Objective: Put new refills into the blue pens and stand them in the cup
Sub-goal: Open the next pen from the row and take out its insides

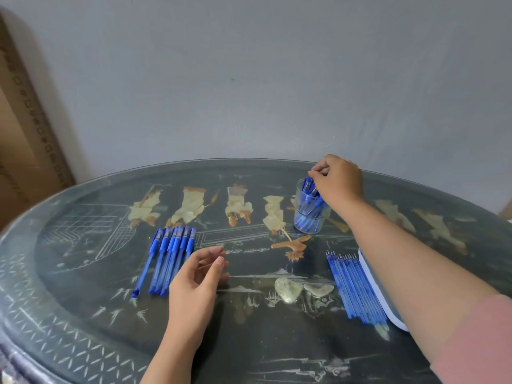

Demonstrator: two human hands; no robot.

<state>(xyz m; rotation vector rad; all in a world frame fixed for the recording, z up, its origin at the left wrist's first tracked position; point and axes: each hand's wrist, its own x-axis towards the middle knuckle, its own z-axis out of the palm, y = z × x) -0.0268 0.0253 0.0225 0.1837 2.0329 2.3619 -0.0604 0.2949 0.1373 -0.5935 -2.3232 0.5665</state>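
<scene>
A clear cup (310, 217) stands at the back right of the table with several blue pens (309, 202) upright in it. My right hand (339, 180) is over the cup's rim, fingers curled round the top of a pen there. Several capped blue pens (169, 256) lie side by side at the left of the table. Just right of them hovers my left hand (198, 278), fingers relaxed and holding nothing. A row of blue refills (354, 286) lies at the right, partly under my right forearm.
The oval dark table (83, 314) has a glass top over inlaid figures. A white container (388, 311) sits behind the refills, mostly hidden by my forearm. A grey wall stands close behind the table, and a cardboard panel (25, 128) leans at the far left.
</scene>
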